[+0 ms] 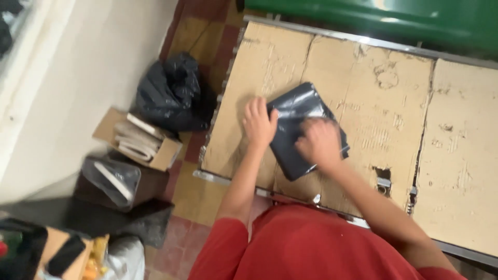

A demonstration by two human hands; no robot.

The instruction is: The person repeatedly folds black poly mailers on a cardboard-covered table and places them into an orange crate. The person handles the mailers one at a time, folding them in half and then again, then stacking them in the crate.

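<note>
1. The left hand (258,123) lies flat, palm down, its grip not closed round anything: the fingers rest on the upper left edge of a dark grey glossy plastic mailer bag (303,129), pressing it to the surface.
2. The right hand (319,142) sits on top of the same bag, over its middle and right part. It is blurred, so I cannot tell whether its grip is pinching the plastic or only pressing on it.
3. The bag lies directly under both hands, flat on the desk, and its long axis runs on a diagonal from upper left to lower right (slightly askew to the desk edge). The right hand covers more of it; the left sits at its edge.
4. The desk (456,155) is covered with worn, torn tan cardboard sheets inside a metal frame.
5. On the tiled floor (192,192) left of the desk stand a crumpled black plastic sack (168,93) and an open cardboard box of folded pale sheets (137,139).
</note>
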